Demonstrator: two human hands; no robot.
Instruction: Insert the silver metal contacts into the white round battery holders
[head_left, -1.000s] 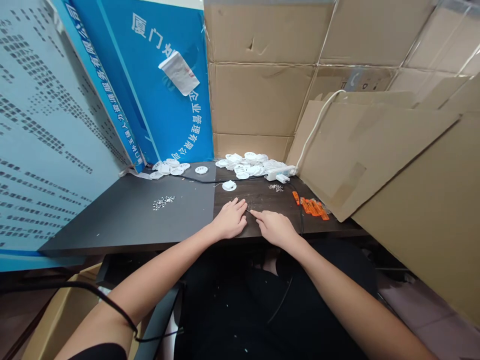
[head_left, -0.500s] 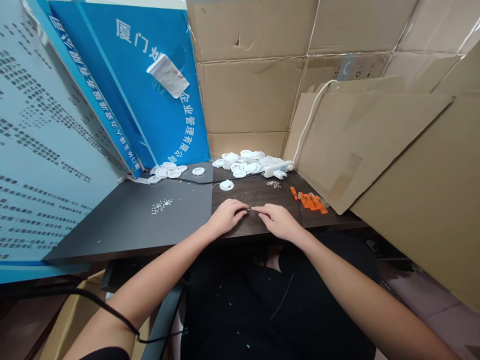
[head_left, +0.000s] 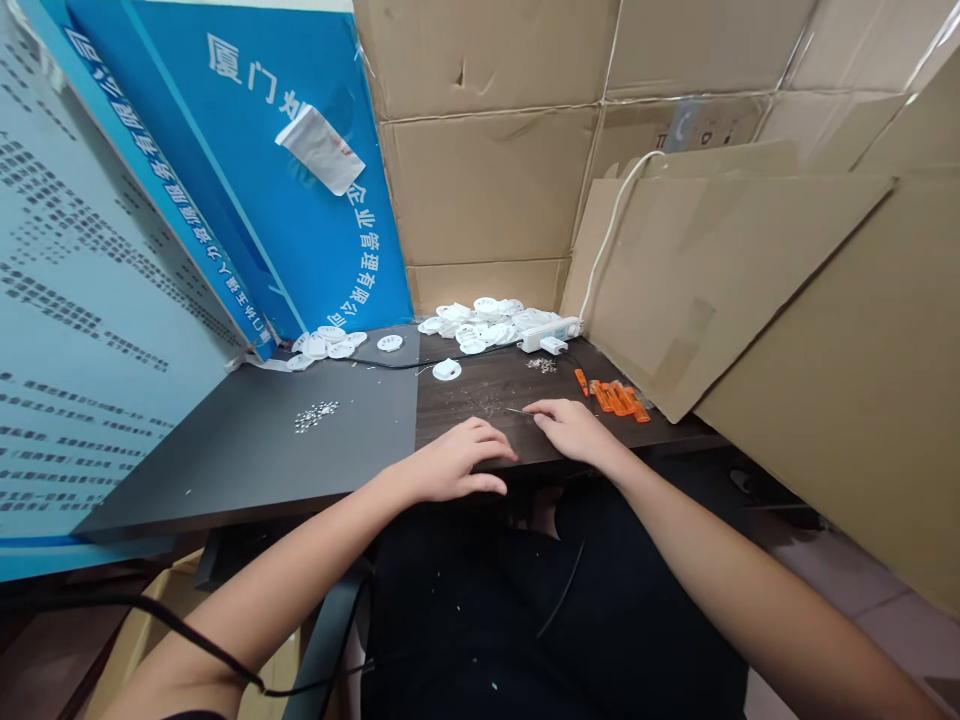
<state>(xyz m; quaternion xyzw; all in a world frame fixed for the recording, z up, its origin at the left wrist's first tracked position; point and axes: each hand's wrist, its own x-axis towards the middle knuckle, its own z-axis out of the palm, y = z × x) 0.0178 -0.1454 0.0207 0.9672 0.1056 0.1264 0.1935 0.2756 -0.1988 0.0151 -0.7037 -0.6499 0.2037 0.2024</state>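
My left hand (head_left: pixel 461 462) hovers at the front edge of the dark table, palm down, fingers apart and with nothing in it. Between the fingertips of my right hand (head_left: pixel 574 428) is a thin, pointed metal tool (head_left: pixel 517 411), its tip directed left; its exact kind is too small to make out. Fine specks (head_left: pixel 486 403) are scattered on the wood just beyond the tip. A round white plastic disc (head_left: pixel 446 370) with a raised block lies farther back. To the right of it is a small heap of tiny metal parts (head_left: pixel 541 366).
White discs are piled at the back (head_left: pixel 487 325) and back left (head_left: pixel 326 343). More tiny shiny parts (head_left: pixel 316 415) lie on the grey mat (head_left: pixel 360 400). A white power strip (head_left: pixel 553 334) and several orange plastic pieces (head_left: pixel 619 398) sit on the right. Cardboard panels (head_left: pixel 480 190) wall the table.
My left hand has drawn back toward the table edge and opened, coming apart from the right. My right hand keeps the metal tool, slightly farther right. The view has shifted a little.
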